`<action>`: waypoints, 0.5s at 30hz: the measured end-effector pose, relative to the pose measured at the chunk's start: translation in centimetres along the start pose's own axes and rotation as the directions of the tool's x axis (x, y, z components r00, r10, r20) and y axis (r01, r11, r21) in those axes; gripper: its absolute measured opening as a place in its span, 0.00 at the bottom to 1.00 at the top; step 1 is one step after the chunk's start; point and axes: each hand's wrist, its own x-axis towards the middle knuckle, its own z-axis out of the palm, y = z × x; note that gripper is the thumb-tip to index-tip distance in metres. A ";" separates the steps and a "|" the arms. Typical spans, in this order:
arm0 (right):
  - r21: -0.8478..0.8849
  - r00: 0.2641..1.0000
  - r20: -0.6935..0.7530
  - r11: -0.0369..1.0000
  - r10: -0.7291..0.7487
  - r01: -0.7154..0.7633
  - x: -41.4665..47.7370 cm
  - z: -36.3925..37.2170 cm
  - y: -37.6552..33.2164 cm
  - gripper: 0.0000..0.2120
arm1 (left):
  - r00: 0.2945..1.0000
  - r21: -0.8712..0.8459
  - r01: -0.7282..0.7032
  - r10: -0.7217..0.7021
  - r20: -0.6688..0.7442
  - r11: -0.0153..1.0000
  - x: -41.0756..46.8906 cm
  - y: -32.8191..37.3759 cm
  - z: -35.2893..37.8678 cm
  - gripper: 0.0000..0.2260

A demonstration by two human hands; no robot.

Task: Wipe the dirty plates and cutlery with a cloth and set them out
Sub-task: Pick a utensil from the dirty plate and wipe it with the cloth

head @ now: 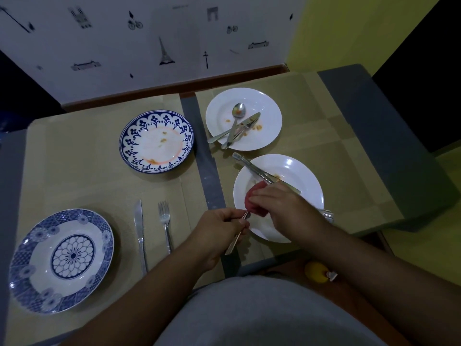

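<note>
My left hand (219, 231) pinches the handle of a piece of cutlery (235, 239); its head is buried in the red cloth (255, 202), so I cannot tell what kind it is. My right hand (282, 206) grips that cloth over the near white plate (294, 171), which carries a knife (259, 173) and food specks. A far white plate (267, 106) holds a dirty spoon (237, 116) and more cutlery. A blue-patterned plate (157, 141) in the middle has orange smears. At the near left sit a clean blue plate (62, 260), a knife (139, 233) and a fork (166, 226).
Beige placemats (74, 176) cover the table, with grey strips between them. A wall with black drawings rises right behind the table. A small yellow object (316, 272) lies below the table's near edge on the right. More cutlery peeks out behind my right wrist.
</note>
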 end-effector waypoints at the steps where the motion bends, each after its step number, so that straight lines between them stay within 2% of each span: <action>1: 0.001 0.998 0.041 0.999 0.043 -0.043 0.3 -0.1 0.6 0.13 | 1.000 -0.001 0.003 -0.003 0.008 1.000 0.0 0.0 0.0 0.09; 4: -0.037 0.994 0.036 0.994 0.106 -0.104 1.4 0.4 1.0 0.10 | 1.000 -0.028 0.009 -0.008 0.029 1.000 -0.2 0.0 0.0 0.10; 9: -0.028 0.999 0.047 1.000 -0.012 0.014 -0.2 2.5 -1.4 0.16 | 1.000 -0.031 0.022 -0.022 -0.011 0.999 -0.7 -0.6 -0.6 0.09; 13: -0.026 0.999 0.016 0.999 -0.042 0.042 2.1 1.6 -0.1 0.09 | 0.997 -0.054 0.079 -0.080 -0.022 0.995 -1.4 -1.3 -1.4 0.06; 15: -0.019 1.000 -0.028 1.000 0.013 -0.014 3.4 1.3 -0.1 0.10 | 0.996 -0.059 0.075 -0.078 -0.053 0.995 -1.8 -1.7 -2.2 0.06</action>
